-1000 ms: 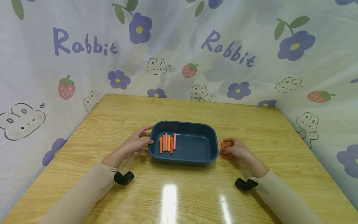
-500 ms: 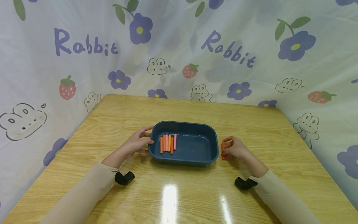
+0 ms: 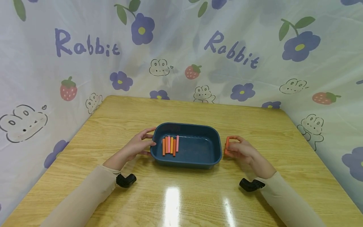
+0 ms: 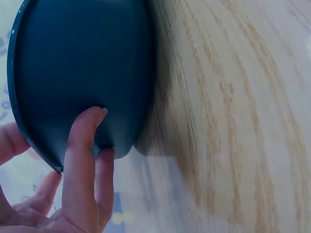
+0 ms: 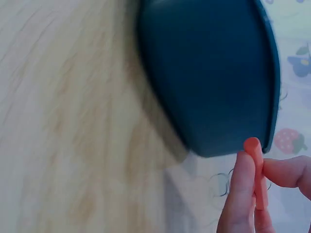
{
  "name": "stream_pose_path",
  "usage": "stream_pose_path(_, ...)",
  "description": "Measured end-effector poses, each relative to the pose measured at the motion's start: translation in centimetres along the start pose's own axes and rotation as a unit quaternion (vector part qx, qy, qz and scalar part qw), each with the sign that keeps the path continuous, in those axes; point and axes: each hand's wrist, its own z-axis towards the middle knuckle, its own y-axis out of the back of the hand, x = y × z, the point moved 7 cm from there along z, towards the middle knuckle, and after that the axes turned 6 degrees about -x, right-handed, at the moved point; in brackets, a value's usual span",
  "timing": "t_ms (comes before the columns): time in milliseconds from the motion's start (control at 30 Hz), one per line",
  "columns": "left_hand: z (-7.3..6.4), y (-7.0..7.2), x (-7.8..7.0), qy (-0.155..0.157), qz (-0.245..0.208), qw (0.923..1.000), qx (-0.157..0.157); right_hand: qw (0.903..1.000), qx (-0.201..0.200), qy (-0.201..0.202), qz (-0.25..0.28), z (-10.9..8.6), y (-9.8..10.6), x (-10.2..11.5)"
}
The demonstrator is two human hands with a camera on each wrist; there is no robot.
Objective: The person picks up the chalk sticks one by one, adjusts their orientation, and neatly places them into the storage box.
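A dark blue rectangular bin [image 3: 195,163] stands on the table in the head view. Several orange, pink and yellow chalk sticks [image 3: 171,145] lie side by side in its left half. My left hand [image 3: 137,144] holds the bin's left end, with the thumb at the rim; in the left wrist view, two fingers [image 4: 80,160] touch the outer wall. Just off the bin's right end, my right hand [image 3: 241,149] pinches an orange chalk stick [image 5: 259,177] between thumb and fingers. The stick is nearly upright in the right wrist view, and fingers partly hide its lower part.
The wooden table [image 3: 136,201] has glossy light reflections near its front. A white cloth [image 3: 175,34] with flowers, strawberries and rabbits hangs behind and at both sides. Black curved pieces [image 3: 126,180] sit at both sleeve cuffs.
My right hand has risen slightly and its wrist has shifted right, with the orange chalk stick in its fingers. The left hand, bin and chalk inside have stayed in place.
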Motion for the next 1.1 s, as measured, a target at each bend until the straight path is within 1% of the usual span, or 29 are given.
stream_pose_path(100,0.0,0.0,0.0,-0.001,0.001,1.0,0.001,0.9993,0.007,-0.004,0.037,-0.2,-0.4,0.6)
stream_pose_path(233,0.0,0.0,0.1,-0.004,0.001,1.0,0.001,0.9979,0.021,-0.001,0.06,-0.4,-1.0,1.5)
stream_pose_path(433,0.1,0.0,0.2,-0.004,0.005,1.0,-0.002,0.9962,0.024,0.001,0.083,-0.5,-2.1,2.5)
stream_pose_path(733,0.1,0.1,0.1,-0.003,0.009,0.9999,-0.004,0.9964,0.025,-0.004,0.081,-0.4,-4.0,4.0)
stream_pose_path(1100,0.0,0.1,0.0,0.0,0.006,1.0,-0.002,0.9976,0.034,-0.015,0.058,0.3,-6.8,5.3)
